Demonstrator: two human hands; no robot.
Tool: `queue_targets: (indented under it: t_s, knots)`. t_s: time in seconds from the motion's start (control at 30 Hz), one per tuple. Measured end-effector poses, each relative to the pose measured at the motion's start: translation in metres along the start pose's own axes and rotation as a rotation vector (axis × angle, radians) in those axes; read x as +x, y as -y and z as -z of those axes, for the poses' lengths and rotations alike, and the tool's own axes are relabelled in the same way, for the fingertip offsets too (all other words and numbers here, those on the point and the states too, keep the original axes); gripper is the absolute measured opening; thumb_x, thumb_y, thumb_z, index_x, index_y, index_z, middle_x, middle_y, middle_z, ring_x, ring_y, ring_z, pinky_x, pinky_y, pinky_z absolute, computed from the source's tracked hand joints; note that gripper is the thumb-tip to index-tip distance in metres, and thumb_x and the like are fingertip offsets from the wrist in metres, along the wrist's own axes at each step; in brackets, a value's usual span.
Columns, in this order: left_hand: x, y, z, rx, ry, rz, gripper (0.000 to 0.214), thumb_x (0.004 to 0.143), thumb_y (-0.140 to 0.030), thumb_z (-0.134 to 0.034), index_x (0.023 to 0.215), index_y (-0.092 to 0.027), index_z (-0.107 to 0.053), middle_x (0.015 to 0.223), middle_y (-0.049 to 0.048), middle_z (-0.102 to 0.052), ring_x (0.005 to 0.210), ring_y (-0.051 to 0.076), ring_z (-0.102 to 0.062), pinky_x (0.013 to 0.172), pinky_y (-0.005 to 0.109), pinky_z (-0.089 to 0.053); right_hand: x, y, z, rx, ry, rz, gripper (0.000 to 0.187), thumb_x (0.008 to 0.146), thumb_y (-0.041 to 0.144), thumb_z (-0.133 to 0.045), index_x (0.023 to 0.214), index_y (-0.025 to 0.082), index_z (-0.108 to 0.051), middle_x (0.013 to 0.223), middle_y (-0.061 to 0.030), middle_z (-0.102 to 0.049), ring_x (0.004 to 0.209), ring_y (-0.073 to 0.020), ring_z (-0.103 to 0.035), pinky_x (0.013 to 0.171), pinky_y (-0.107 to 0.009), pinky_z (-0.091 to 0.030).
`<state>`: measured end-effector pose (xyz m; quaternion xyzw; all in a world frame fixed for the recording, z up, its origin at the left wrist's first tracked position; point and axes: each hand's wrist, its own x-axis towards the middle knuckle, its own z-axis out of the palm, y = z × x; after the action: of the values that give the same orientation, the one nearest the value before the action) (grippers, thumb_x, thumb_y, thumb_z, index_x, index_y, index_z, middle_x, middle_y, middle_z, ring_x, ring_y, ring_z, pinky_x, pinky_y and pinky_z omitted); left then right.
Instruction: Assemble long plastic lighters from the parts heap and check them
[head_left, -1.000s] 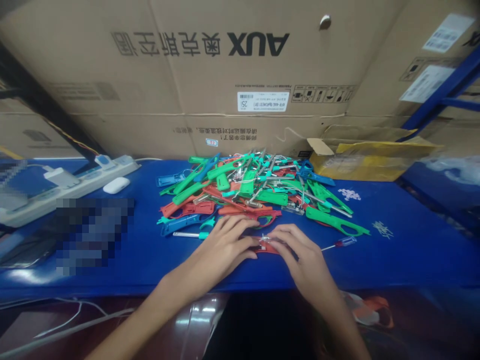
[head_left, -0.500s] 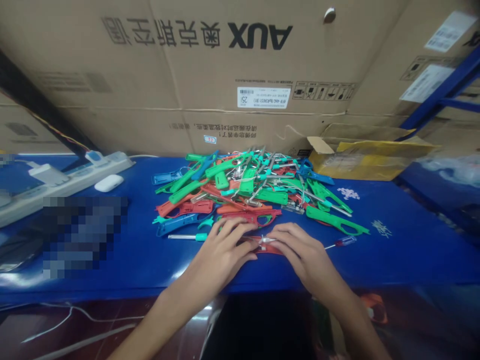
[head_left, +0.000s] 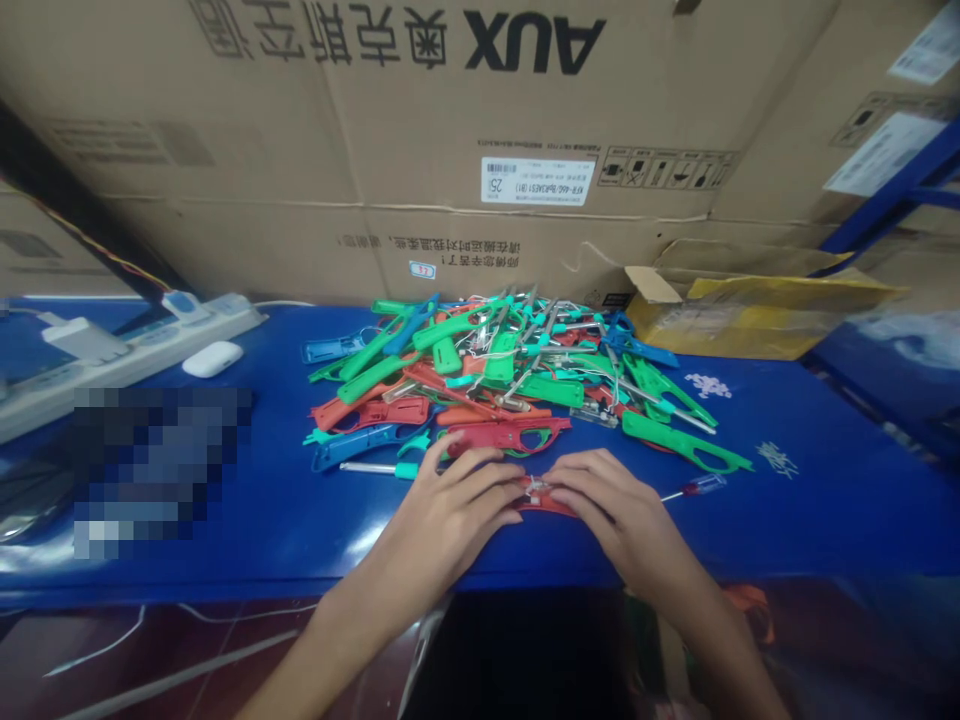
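Note:
My left hand [head_left: 450, 510] and my right hand [head_left: 611, 510] lie close together on the blue table [head_left: 225, 500] near its front edge. Between their fingertips sits a red plastic piece [head_left: 541, 498] with a small metal part on it, and both hands pinch it. Just beyond the hands spreads a pile of green, red and blue plastic handle parts [head_left: 510, 380] mixed with metal pins. A small red-handled screwdriver [head_left: 694, 488] lies right of my right hand. A teal-handled screwdriver [head_left: 379, 468] lies left of my left hand.
Large cardboard boxes [head_left: 465, 150] form a wall behind the table. A white power strip [head_left: 142, 345] and a white earbud case [head_left: 212, 358] lie at the back left. An open carton with yellow bags [head_left: 757, 305] stands at the back right. Small white bits [head_left: 709, 385] are scattered on the right.
The view has shifted slightly. Both hands stay on the red piece with only small finger movements.

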<state>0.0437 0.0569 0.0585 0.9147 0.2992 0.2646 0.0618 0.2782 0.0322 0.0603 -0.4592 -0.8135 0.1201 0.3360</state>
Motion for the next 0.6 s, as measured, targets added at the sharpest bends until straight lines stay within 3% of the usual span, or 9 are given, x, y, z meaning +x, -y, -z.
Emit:
queue_targets:
  t_s: [0.23,0.4,0.6]
  knots:
    - [0.000,0.000,0.000,0.008,0.050,0.020,0.024,0.106,-0.032,-0.052,0.126,-0.026,-0.063,0.126,-0.0009,-0.072,0.118,0.018,-0.060,0.116,0.045,-0.026,-0.002,0.000,-0.002,-0.053,-0.008,0.036,0.024,0.106,0.026,-0.048,0.104,0.022,-0.072,0.100,-0.0054,-0.073,0.091,-0.0190,-0.068,0.079,-0.033,-0.057]
    - [-0.001,0.004,-0.004,0.029,0.036,0.002,0.023,0.105,-0.031,-0.054,0.125,-0.028,-0.066,0.127,-0.0024,-0.070,0.116,0.019,-0.057,0.115,0.044,-0.026,-0.011,-0.001,-0.003,-0.111,0.006,0.028,0.021,0.104,0.020,-0.051,0.111,0.022,-0.071,0.108,-0.0066,-0.073,0.098,-0.0208,-0.068,0.085,-0.038,-0.057]
    - [0.001,0.003,-0.004,-0.003,0.056,0.005,0.024,0.105,-0.029,-0.054,0.124,-0.030,-0.068,0.127,0.0002,-0.070,0.115,0.021,-0.055,0.110,0.046,-0.033,-0.014,0.002,-0.002,-0.036,-0.039,-0.030,0.023,0.102,0.017,-0.052,0.112,0.022,-0.072,0.108,-0.0070,-0.075,0.100,-0.0205,-0.069,0.086,-0.036,-0.060]
